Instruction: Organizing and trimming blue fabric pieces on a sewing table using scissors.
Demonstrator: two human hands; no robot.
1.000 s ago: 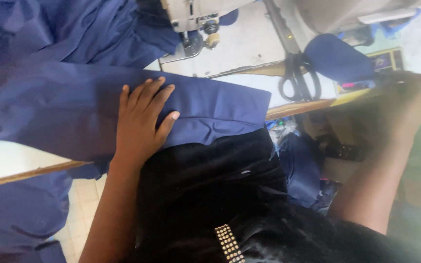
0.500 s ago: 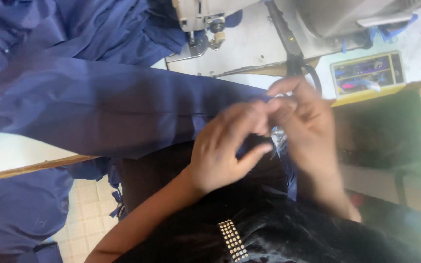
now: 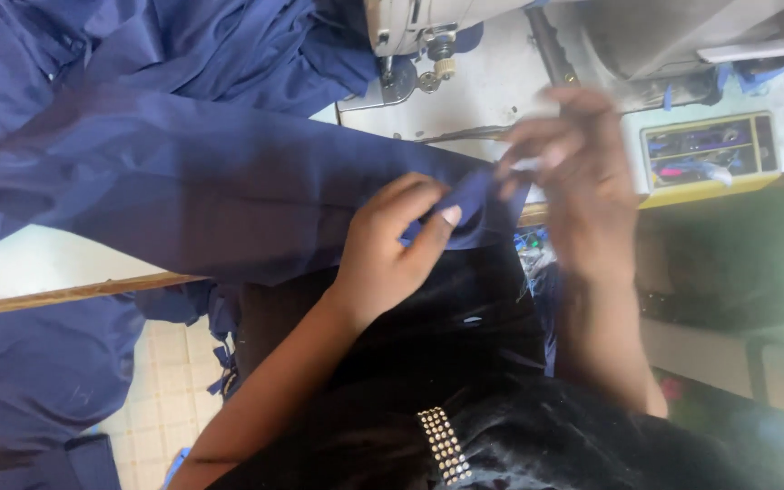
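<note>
A long piece of dark blue fabric (image 3: 210, 181) lies across the table (image 3: 492, 91) in front of the sewing machine (image 3: 428, 27). My left hand (image 3: 392, 245) pinches the fabric's right end between thumb and fingers, close to the table's front edge. My right hand (image 3: 583, 181) is blurred and hovers just right of that end. Its fingers are closed on a small pale tool (image 3: 528, 165) that I cannot make out, touching or nearly touching the fabric's corner.
A yellow-rimmed tray (image 3: 710, 150) of small bits sits on the table at right. More blue cloth (image 3: 47, 363) hangs below the table's wooden edge (image 3: 65, 295) over a tiled floor (image 3: 165, 399). My lap is covered in black cloth (image 3: 465, 363) with a studded strip (image 3: 442, 445).
My left hand lifted off the flat fabric and took hold of its right end. My right hand came back from the far right and now sits higher, above the fabric's corner.
</note>
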